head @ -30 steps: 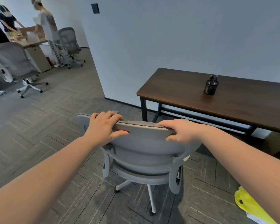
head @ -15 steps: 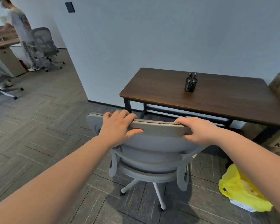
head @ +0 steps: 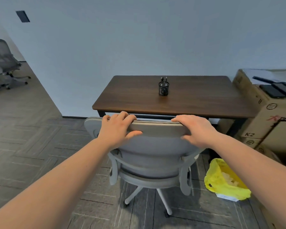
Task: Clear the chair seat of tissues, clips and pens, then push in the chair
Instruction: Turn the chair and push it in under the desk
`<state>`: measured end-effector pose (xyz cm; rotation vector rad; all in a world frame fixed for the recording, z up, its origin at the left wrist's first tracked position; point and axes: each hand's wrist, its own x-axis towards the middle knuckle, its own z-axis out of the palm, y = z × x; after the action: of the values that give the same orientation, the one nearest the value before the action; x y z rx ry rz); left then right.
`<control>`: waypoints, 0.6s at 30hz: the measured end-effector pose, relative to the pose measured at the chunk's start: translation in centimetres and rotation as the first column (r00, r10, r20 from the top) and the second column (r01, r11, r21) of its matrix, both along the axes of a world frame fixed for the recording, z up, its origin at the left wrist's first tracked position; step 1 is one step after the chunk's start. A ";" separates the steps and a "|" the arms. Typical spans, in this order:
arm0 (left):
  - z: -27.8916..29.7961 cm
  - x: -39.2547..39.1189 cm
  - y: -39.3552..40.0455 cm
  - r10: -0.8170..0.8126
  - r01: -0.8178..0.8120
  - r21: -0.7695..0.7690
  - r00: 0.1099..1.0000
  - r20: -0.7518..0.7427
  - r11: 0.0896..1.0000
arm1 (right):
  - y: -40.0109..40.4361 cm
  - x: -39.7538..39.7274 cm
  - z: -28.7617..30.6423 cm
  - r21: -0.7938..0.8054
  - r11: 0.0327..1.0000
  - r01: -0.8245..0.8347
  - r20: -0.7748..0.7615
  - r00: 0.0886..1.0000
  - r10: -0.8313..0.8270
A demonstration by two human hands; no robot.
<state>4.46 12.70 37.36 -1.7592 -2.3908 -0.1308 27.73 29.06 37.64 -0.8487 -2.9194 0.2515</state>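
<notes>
Both bare forearms are reaching forward from the bottom of the view to the grey chair (head: 153,156), which is serving as the reference landmark. The left hand (head: 117,132) is gripping the left part of the chair's top edge, fingers curling over the far side and thumb pressing on the near face of the backrest. The right hand (head: 196,129) is gripping the right part of the same edge in the same manner. The chair is standing on the carpeted floor (head: 31,146) with its backrest facing the person; its seat is hidden behind the backrest, so its contents cannot be determined. To the right of the chair, a yellow bag (head: 224,180) is lying on the floor. Directly beyond the chair, the brown desk (head: 196,96) is standing against the wall (head: 139,38), its near edge just behind the chair's top edge. A black mesh pen holder (head: 163,88) with pens is standing on the desk. Right of the desk, cardboard boxes (head: 262,121) are sitting stacked. Far left of the chair, another office chair (head: 2,63) is standing.
</notes>
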 end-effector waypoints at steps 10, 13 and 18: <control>-0.3 0.4 4.5 -0.043 0.043 0.058 0.999 0.013 0.997 | 3.2 1.5 0.3 -0.016 0.998 0.067 -0.020 0.998 -0.067; -0.5 0.8 5.7 -0.042 0.040 0.062 0.999 0.025 0.997 | 4.4 1.8 0.5 0.003 0.997 0.074 -0.009 0.997 -0.074; -0.7 2.0 7.3 -0.058 0.054 0.082 0.998 0.040 0.995 | 6.4 2.5 0.6 -0.001 0.995 0.096 0.003 0.995 -0.096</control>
<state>6.42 20.03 36.65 -1.8046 -2.3304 -0.2707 30.21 35.45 38.26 -0.9864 -2.8713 0.2452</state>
